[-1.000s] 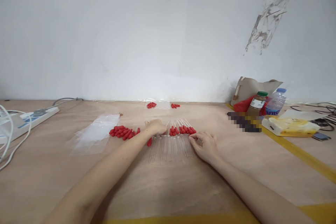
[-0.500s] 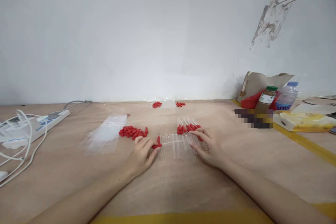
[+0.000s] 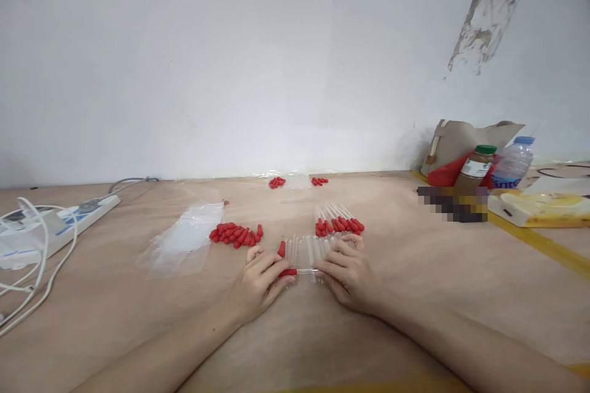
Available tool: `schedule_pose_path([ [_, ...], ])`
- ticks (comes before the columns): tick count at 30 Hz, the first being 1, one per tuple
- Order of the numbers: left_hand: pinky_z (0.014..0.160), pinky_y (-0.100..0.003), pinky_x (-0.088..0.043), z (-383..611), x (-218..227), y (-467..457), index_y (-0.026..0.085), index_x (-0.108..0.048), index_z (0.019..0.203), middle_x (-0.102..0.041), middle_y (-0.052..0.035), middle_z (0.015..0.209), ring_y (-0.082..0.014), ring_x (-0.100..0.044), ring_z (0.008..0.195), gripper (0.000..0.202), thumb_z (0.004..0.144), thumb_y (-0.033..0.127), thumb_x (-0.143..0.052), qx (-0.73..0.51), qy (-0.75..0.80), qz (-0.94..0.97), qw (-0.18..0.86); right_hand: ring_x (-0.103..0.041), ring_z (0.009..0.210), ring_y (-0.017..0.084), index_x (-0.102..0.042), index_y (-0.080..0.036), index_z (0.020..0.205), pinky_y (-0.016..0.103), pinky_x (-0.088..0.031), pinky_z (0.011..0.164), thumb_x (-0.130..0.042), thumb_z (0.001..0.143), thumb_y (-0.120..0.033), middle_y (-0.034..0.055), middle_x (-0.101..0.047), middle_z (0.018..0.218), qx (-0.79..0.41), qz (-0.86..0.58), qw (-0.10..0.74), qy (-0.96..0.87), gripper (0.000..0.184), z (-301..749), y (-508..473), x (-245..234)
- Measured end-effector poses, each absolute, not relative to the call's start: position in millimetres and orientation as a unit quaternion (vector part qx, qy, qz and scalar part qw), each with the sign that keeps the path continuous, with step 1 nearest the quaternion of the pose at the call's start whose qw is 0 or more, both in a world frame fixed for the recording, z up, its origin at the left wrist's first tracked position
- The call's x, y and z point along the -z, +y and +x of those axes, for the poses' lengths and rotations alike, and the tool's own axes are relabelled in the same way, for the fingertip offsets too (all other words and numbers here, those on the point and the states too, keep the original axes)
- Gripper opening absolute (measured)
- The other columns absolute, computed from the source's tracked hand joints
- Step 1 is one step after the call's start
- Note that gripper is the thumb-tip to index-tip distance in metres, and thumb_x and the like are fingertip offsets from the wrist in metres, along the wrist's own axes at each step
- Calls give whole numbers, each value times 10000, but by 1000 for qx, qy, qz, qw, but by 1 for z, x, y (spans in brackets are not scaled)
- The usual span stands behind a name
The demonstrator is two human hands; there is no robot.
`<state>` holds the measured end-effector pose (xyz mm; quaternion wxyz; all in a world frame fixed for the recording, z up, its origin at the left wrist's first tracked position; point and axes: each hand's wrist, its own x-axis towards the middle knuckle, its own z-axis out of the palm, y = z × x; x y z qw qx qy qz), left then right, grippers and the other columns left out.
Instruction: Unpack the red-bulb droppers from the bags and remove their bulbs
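My left hand (image 3: 265, 279) is closed on a red rubber dropper bulb (image 3: 288, 272), held level. A clear glass dropper tube (image 3: 306, 271) runs from the bulb's right end to my right hand (image 3: 345, 270), whose fingers pinch it. How far the tube sits inside the bulb is hidden. Under and behind the hands lies a row of loose clear tubes (image 3: 302, 250). Another red bulb (image 3: 281, 249) shows just beyond my left fingers. A heap of red bulbs (image 3: 233, 233) lies farther left. Behind my right hand, droppers with red bulbs (image 3: 341, 226) lie side by side.
Clear plastic bags (image 3: 187, 236) lie left of the heap. By the wall, a bag with red bulbs (image 3: 276, 182) lies flat. A white power strip (image 3: 87, 218) with cables stands left. Right are a green-capped bottle (image 3: 477, 167), a plastic bottle (image 3: 512, 166) and a tissue pack (image 3: 539, 209).
My left hand has brought the bulb slightly nearer and to the right. My right hand has moved from the row's right side to pinch the tube in front of the row.
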<state>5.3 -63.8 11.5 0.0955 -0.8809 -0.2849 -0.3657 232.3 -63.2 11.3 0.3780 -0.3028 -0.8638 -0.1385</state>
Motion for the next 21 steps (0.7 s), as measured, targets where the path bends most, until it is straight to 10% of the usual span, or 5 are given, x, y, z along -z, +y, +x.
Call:
schedule_pose_path([
  [10, 749, -341, -353, -8, -13, -66, 185, -558, 770, -550, -15, 671, -135, -487, 658, 154, 858, 171, -432, 321, -309, -891, 83, -448, 631, 129, -620, -216, 732, 363, -249, 790, -460, 822, -207, -23, -519, 528, 119, -310, 372, -867, 184, 245, -71, -13],
  [21, 775, -298, -445, -20, -19, -49, 204, -551, 1089, -505, -63, 934, -166, -521, 888, 272, 846, 167, -434, 426, -401, -807, 82, -493, 618, 122, -672, -243, 783, 347, -252, 770, -517, 811, -230, -17, -648, 614, 172, -434, 446, -763, 159, 250, -52, -13],
])
